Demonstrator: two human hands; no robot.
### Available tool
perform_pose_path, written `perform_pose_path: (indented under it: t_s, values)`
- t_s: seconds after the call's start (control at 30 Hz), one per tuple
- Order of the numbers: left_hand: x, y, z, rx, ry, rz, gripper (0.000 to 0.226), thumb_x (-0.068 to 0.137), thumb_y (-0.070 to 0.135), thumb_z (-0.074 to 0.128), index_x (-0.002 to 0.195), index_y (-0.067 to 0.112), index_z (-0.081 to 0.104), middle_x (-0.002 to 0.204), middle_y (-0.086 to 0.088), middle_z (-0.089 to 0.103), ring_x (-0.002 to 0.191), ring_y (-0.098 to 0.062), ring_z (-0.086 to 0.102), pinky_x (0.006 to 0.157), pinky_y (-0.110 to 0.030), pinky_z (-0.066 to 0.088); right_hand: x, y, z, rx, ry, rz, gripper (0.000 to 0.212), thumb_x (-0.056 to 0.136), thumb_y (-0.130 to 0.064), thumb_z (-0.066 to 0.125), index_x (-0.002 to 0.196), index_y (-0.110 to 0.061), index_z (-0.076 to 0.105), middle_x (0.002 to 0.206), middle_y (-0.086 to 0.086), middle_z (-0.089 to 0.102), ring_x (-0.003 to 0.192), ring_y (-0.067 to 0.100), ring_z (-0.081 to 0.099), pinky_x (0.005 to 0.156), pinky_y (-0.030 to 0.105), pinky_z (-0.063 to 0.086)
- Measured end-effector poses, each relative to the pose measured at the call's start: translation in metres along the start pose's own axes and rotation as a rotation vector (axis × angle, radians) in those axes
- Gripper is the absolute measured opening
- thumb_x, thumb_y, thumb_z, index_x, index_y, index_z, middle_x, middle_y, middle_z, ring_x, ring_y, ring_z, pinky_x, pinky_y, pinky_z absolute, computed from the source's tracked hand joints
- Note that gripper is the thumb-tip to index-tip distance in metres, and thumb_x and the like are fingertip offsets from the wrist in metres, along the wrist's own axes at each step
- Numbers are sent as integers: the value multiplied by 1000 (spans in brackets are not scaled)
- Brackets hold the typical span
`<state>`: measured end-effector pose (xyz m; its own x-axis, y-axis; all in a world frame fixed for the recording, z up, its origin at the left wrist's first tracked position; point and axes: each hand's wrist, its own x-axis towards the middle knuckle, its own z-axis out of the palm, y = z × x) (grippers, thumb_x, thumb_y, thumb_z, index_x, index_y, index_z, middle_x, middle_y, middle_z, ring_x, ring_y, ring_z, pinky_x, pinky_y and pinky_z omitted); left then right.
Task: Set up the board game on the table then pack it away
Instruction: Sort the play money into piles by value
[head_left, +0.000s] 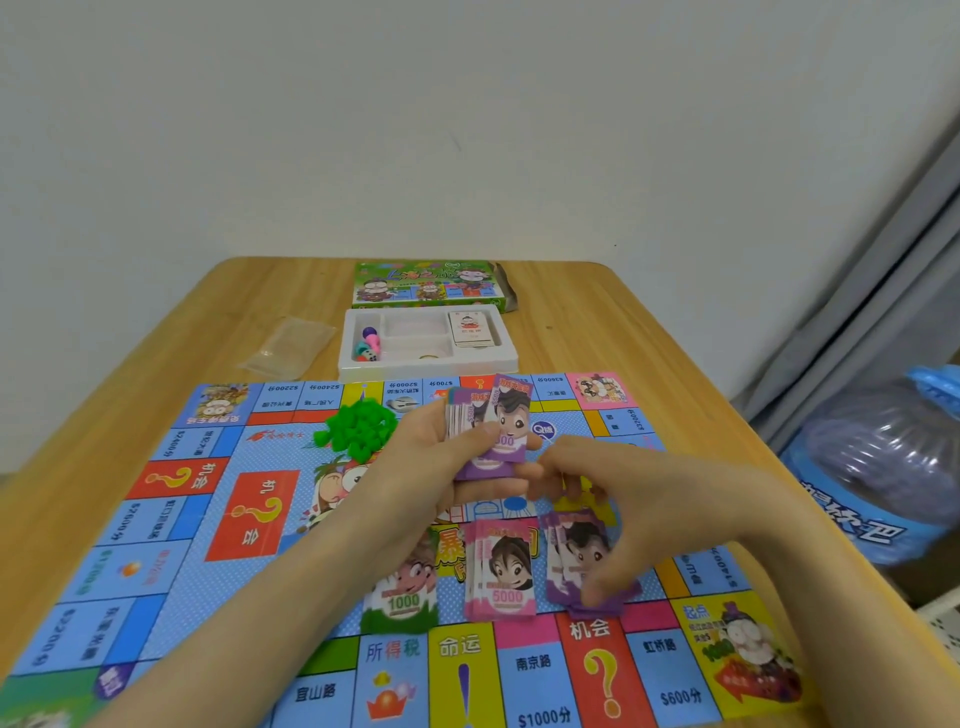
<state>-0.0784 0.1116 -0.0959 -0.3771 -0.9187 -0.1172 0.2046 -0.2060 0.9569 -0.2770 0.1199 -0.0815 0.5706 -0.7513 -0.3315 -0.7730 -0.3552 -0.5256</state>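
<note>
Head view: left hand (431, 467) pinches fanned purple play-money notes (491, 436) above the game board (171, 566), right hand (639, 512) curls thumb and fingers round the purple stack (576, 558) lying beside the pink 5000 stack (501, 571); advise squaring each note flush before release.

The table (597, 322) is pale wood with a visible grain and a smooth satin finish. The game board (197, 545) spread over it is a thin printed sheet with a faint sheen. Toward the table's far edge, the box (426, 283) is glossy printed card, the tray (431, 364) is shiny white moulded plastic, and the bag (291, 345) is clear crinkled film. The green houses (358, 428) look plastic. The fanned purple notes (498, 431), purple stack (571, 551), pink stack (501, 569) and green stack (402, 592) are printed paper.
</note>
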Motion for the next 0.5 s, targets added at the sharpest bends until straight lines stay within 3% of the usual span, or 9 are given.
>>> perform_pose_path:
  t_s: [0.13,0.37,0.5]
  values:
    - [0,1,-1,-2,1,6,17,96,7,49,109,2,59,91,-11,75,75,-21,73,58,-21,57,17,15,15,-120,8,-40,81,41,-78,71,106,-74,22,110,-34,30,103,-10,41,92,30,45]
    - [0,2,-1,-13,10,6,17,95,6,49,110,4,58,91,-12,74,73,-21,73,55,-20,56,25,33,27,-159,32,-38,78,48,-55,73,102,-72,19,102,-31,34,87,3,49,81,40,52]
    - [1,1,-1,-5,16,6,16,95,6,49,108,4,59,89,-12,75,71,-20,73,54,-20,56,21,30,22,-212,20,-88,74,44,-65,67,102,-69,21,101,-33,31,90,-3,46,83,36,49]
